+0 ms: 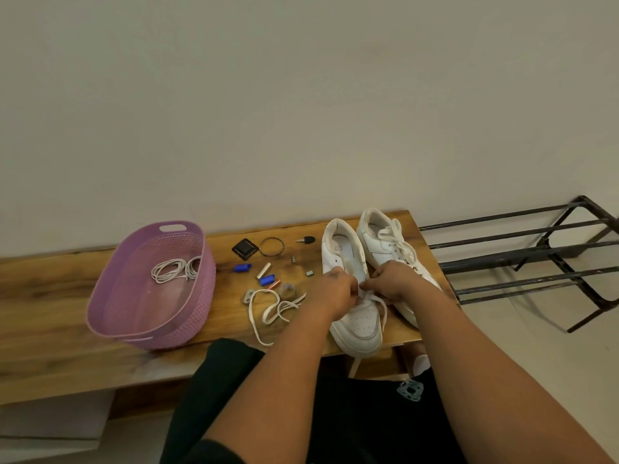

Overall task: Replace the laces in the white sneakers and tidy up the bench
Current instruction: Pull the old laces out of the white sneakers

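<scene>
**Both hands at the near sneaker's lace; coiled laces in the basket**

On the wooden bench [50, 296] a purple perforated basket [110, 296] stands at the left. Inside it lie coiled white laces [174, 269], towards its far end; the rest of its floor shows bare.

Two white sneakers stand side by side at the bench's right end. On the near sneaker [356, 316], the left hand [335, 293] and the right hand [393, 283] meet over the eyelets, fingers curled and pinching its white lace [376, 301], whose ends trail over the toe. The far sneaker [385, 242] is fully laced.

Between basket and shoes, a loose flat lace [271, 311] lies tangled on the wood among small clutter: a black square piece [245, 249], a twisted ring [272, 246], a key [306, 240], blue caps [243, 268] and a metal tube [263, 270].
</scene>
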